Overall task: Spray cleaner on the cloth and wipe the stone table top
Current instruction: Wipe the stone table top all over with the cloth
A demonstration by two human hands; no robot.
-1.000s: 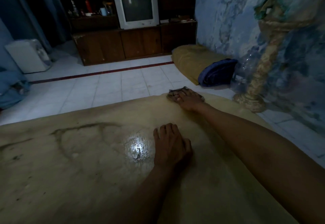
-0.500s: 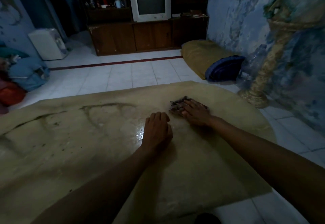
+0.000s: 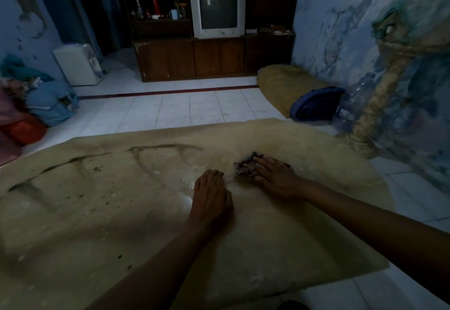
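Since a second ago: my right hand [image 3: 272, 178] has drawn the cloth [image 3: 246, 164] back from the far edge of the stone table top [image 3: 97, 212] toward the middle, and it now sits just beside my left hand [image 3: 210, 197].
Right hand: palm down, fingers stretched flat, pressing the cloth onto the stone; not curled round it, only pinning it.
Left hand: palm down on bare stone, fingers loosely bent, holding nothing.
Cloth: small, dark, patterned, bunched; it shows past my right fingertips, the rest hidden under the hand.
Surface: tan stone, dull and mottled; dark curved marks [image 3: 160, 151] on the far left part, small dark specks scattered toward the left and near edge.
Wet patch: faint pale sheen [image 3: 188, 189] just left of my left hand, touching its fingers.
Table edge: right and near-right edge falls off to white floor tiles [image 3: 185, 107].
Room ahead: dark wooden cabinet [image 3: 194, 58] with an old grey television [image 3: 217, 12] on it, screen off; bottles and a cup on the shelf to its left.
Room left: white box-like appliance [image 3: 78, 64] by the wall, heap of blue and red bundles [image 3: 48, 102] near it.
Room right: peeling blue wall [image 3: 341, 22], mustard cushion [image 3: 285, 83] with a dark blue fold of fabric [image 3: 316, 102] on it, clear plastic bottle [image 3: 350, 105], pale twisted stand [image 3: 379, 90].
Light: dim throughout; fine detail lost.
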